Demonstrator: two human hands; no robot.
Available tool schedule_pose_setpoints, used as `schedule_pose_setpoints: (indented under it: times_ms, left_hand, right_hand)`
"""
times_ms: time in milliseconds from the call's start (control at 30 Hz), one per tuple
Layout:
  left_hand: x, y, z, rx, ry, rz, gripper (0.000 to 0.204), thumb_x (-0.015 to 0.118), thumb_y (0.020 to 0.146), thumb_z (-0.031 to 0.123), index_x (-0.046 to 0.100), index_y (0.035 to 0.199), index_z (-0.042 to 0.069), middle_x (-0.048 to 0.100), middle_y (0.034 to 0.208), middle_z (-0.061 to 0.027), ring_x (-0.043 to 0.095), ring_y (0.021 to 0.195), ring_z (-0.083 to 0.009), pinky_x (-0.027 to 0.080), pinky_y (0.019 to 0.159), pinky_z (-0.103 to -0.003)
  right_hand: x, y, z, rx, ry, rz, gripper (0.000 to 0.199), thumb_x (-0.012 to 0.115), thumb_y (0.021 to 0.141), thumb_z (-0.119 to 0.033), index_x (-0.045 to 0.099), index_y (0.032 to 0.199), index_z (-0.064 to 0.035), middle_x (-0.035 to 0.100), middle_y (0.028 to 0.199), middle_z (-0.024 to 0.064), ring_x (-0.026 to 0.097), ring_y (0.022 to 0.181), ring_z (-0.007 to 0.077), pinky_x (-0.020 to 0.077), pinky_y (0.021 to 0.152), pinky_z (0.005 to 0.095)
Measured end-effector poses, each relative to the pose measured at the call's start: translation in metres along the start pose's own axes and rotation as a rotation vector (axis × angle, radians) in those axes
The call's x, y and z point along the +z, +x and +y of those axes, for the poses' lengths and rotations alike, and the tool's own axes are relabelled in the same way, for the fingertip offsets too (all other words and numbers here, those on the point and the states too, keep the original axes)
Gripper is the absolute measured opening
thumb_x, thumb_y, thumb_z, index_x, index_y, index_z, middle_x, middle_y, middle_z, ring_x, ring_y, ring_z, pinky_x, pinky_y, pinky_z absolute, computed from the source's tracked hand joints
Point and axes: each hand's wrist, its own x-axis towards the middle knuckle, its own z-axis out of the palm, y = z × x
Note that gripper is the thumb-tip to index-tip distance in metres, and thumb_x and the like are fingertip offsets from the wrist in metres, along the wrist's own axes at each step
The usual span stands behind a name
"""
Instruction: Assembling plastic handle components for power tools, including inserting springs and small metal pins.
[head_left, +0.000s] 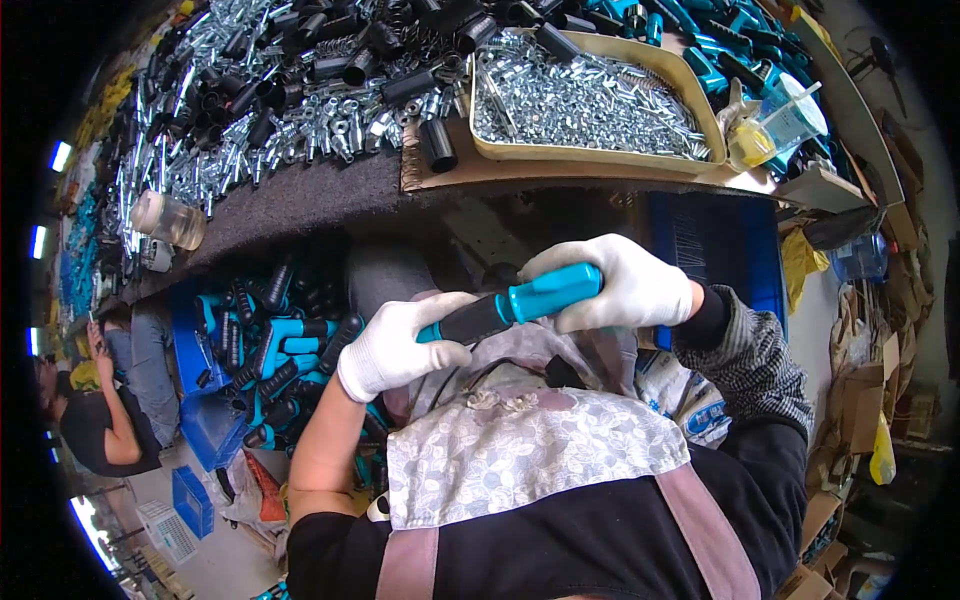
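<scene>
Both my hands wear white gloves and hold one teal-and-black tool part (478, 320) above my lap. It is a rounded, handle-like piece with a black middle and a teal section toward the right; its exact kind I cannot make out. My left hand (395, 345) is closed round its left end, thumb along the upper side. My right hand (625, 285) wraps the right end from above and behind, fingers hiding part of the teal surface. A heap of similar teal-and-black tool parts (280, 350) fills a blue bin to my left.
Ahead, a bench is piled with metal fittings (340, 125) and black tubes (437, 145). A cream tray (715, 145) holds many small screws. Beside it stands a clear plastic cup (795, 110). A jar (168, 220) is at the left edge. Another person (110, 420) sits far left.
</scene>
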Motion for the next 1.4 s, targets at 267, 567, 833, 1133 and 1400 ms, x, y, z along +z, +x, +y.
schedule_pose_setpoints:
  times_ms: [267,567,833,1133,1400]
  left_hand:
    - [-0.009,0.003,-0.029,-0.099,-0.323,-0.305,0.071,0.075,0.084,0.047,0.058,0.131,-0.004,0.066,0.103,-0.014,0.063,0.095,-0.0215,0.049,0.089,-0.033]
    - [-0.006,-0.007,0.014,0.275,0.777,0.301,0.061,0.08,0.07,0.036,0.061,0.123,0.012,0.058,0.074,-0.0078,0.063,0.063,-0.0263,0.051,0.055,-0.036]
    - [-0.009,-0.017,0.015,0.19,0.389,-0.016,0.038,0.077,0.077,0.028,0.065,0.107,0.008,0.069,0.092,-0.016,0.07,0.081,-0.0351,0.056,0.069,-0.042]
    - [0.026,-0.022,-0.019,0.15,0.592,0.155,0.032,0.076,0.074,0.019,0.066,0.103,0.008,0.07,0.085,-0.0162,0.069,0.073,-0.0352,0.057,0.066,-0.042]
    - [0.042,-0.016,-0.054,0.17,0.416,0.464,0.029,0.07,0.071,0.01,0.067,0.099,0.009,0.067,0.08,-0.0144,0.069,0.074,-0.0336,0.056,0.068,-0.04]
  right_hand:
    - [0.018,0.019,0.007,-1.055,-1.141,0.268,0.037,0.068,0.074,-0.019,0.067,0.111,-0.0178,0.058,0.098,0.0039,0.058,0.096,0.0224,0.0483,0.096,0.0471]
    - [0.014,0.019,0.002,0.239,0.532,0.022,0.061,0.061,0.095,-0.038,0.051,0.137,0.0053,0.067,0.12,0.0181,0.07,0.094,0.0245,0.0576,0.082,0.0343]
    - [0.013,0.024,0.013,-0.463,0.409,0.518,0.058,0.045,0.103,-0.039,0.052,0.134,0.0096,0.057,0.137,0.021,0.054,0.129,0.0284,0.0358,0.113,0.04]
    - [0.03,0.021,0.002,-0.554,0.23,0.563,0.026,0.058,0.086,-0.007,0.068,0.108,0.005,0.068,0.118,0.0208,0.061,0.117,0.0297,0.043,0.106,0.0414]
    - [0.032,0.033,-0.009,-0.824,-0.113,0.388,0.035,0.069,0.076,-0.013,0.067,0.109,0.0016,0.066,0.119,0.0202,0.059,0.121,0.0357,0.0398,0.109,0.0471]
